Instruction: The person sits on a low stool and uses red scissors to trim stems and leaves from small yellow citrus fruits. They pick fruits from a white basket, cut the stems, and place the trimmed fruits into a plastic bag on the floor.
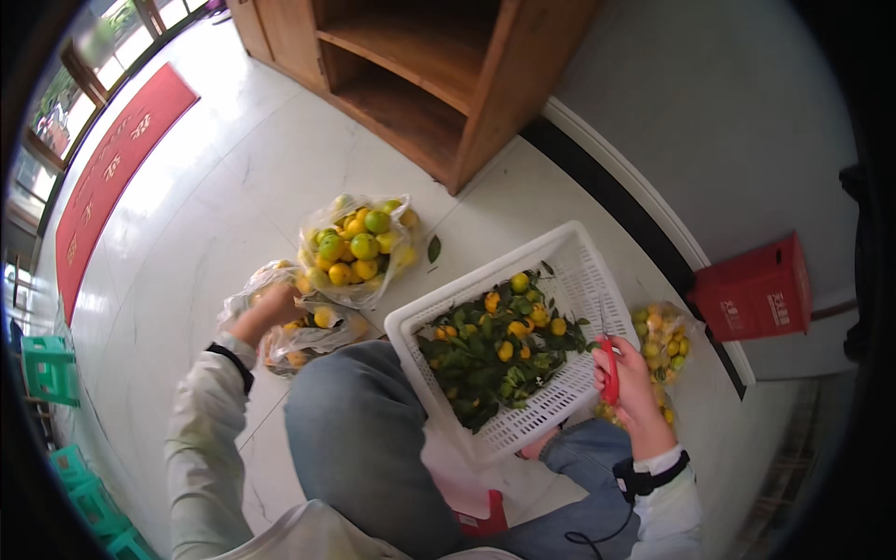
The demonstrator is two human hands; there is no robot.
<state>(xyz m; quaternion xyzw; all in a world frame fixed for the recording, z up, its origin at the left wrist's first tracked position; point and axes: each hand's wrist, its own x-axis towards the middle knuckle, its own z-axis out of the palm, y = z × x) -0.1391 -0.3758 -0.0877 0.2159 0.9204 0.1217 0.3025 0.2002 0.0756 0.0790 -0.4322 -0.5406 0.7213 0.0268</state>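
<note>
Red-handled scissors or shears (pixel 610 372) are in my right hand (pixel 623 378), their metal end pointing up over the right side of a white plastic basket (pixel 514 435). Inside the basket lie leafy cuttings (pixel 469 367) with several small orange citrus fruits (pixel 519 329). My left hand (pixel 278 305) reaches to the clear plastic bags at the left; its fingertips are hard to see, so I cannot tell whether it grips anything. The bag (pixel 308 339) beside it holds yellow-orange fruit. A fuller clear bag (pixel 357 245) of green and yellow citrus stands just above.
More bagged fruit (pixel 658 339) lies right of the basket, near a red box (pixel 752 290) by the wall. A wooden cabinet (pixel 469 133) stands ahead. A loose leaf (pixel 435 248) is on the tiled floor. Green plastic stools (pixel 49 371) and a red mat (pixel 119 168) are at the left.
</note>
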